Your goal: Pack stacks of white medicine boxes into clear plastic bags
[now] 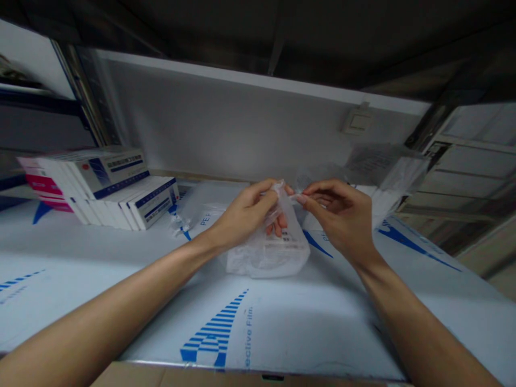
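A thin translucent plastic bag [278, 258] rests on the film-covered shelf in the middle of the head view. Something pale with dark printing shows faintly through it. My left hand [258, 207] is closed on the gathered top of the bag, and some of its fingers show through the plastic. At the right, my right hand [342, 215] pinches a strip of the same bag between thumb and forefinger. Both hands are close together above the bag.
Stacked white and blue boxes [121, 188] stand at the left, with pink boxes [44, 185] beside them. More clear bags [374, 166] and white packets [403, 177] lie at the back right. A wall switch [357, 122] is on the back panel. Dark shelving hangs overhead.
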`<action>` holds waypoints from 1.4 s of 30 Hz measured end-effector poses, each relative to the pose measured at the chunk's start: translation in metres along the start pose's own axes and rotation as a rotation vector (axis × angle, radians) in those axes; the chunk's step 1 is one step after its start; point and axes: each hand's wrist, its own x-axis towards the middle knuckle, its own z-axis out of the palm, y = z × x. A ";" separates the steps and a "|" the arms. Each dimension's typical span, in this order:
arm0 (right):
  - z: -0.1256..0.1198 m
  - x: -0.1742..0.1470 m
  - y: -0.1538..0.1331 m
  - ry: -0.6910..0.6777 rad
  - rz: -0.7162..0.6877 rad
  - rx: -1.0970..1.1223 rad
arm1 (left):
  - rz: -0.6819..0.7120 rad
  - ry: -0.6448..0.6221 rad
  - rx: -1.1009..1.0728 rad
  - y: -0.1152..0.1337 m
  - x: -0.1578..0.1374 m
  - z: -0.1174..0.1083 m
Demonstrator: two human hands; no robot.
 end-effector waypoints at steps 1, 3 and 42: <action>-0.001 0.000 -0.002 0.010 -0.003 0.005 | -0.050 0.013 -0.045 0.002 0.001 -0.001; -0.002 -0.002 -0.007 -0.028 -0.014 0.051 | -0.154 0.019 -0.107 0.006 0.002 -0.004; -0.007 0.004 0.010 -0.125 0.414 0.157 | 0.645 -0.217 0.847 0.025 -0.015 -0.014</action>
